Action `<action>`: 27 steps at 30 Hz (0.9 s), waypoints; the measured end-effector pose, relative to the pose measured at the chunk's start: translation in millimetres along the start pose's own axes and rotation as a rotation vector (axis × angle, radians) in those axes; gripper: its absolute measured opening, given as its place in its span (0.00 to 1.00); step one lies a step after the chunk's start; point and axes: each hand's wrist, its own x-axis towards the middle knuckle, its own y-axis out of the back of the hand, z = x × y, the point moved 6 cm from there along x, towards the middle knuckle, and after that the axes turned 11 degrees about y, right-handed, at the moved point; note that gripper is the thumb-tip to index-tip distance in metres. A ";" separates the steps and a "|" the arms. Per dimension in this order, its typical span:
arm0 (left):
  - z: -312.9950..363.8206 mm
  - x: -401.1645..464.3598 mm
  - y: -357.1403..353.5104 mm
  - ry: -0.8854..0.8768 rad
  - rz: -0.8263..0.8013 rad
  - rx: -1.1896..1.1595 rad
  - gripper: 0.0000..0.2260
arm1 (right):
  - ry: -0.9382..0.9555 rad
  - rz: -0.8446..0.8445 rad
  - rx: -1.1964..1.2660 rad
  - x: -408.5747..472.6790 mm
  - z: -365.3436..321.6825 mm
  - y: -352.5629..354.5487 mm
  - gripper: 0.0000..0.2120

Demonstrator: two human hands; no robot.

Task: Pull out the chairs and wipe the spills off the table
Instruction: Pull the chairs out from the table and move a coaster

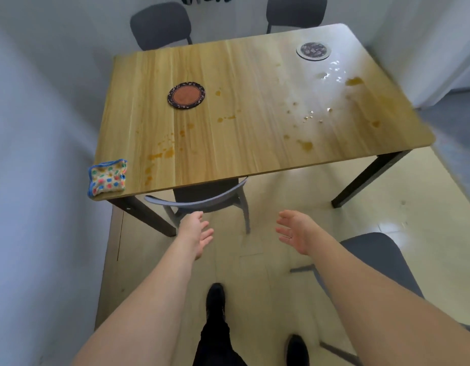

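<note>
A wooden table (255,83) carries orange-brown spills (162,154) on its near left and more drops and wet patches (331,75) toward the far right. A folded dotted cloth (107,177) lies on the near left corner. A grey chair (202,200) is tucked under the near edge, only its curved backrest showing. My left hand (195,231) hovers open just below that backrest, not touching it. My right hand (294,231) is open, palm inward, to the right of the chair.
A second grey chair (381,262) stands pulled out at the near right, beside my right arm. Two more chairs (160,25) sit at the far side. A brown coaster (186,95) and a grey coaster (313,50) lie on the table. A wall runs along the left.
</note>
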 end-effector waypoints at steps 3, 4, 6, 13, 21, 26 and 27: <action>-52.2 -34.3 -31.9 -0.032 0.001 0.119 0.22 | 0.021 -0.015 -0.019 -33.4 9.3 53.4 0.20; -68.8 -43.4 -41.7 -0.026 -0.005 0.150 0.22 | 0.019 -0.015 -0.016 -43.5 14.0 69.5 0.20; -96.3 -60.5 -62.2 -0.016 -0.031 0.217 0.23 | 0.021 -0.006 -0.015 -63.1 20.3 99.3 0.20; -136.4 -88.3 -104.2 -0.029 -0.046 0.370 0.21 | 0.019 0.055 0.016 -102.2 31.1 164.7 0.20; -210.3 -119.2 -140.6 -0.037 0.003 0.418 0.14 | 0.036 0.107 -0.039 -128.3 54.3 262.4 0.17; -282.1 -135.4 -195.4 -0.037 0.058 0.405 0.12 | 0.036 0.153 -0.121 -138.0 80.8 363.3 0.04; -311.5 -140.7 -214.9 -0.015 0.068 0.393 0.12 | 0.037 0.170 -0.146 -142.9 86.7 394.8 0.05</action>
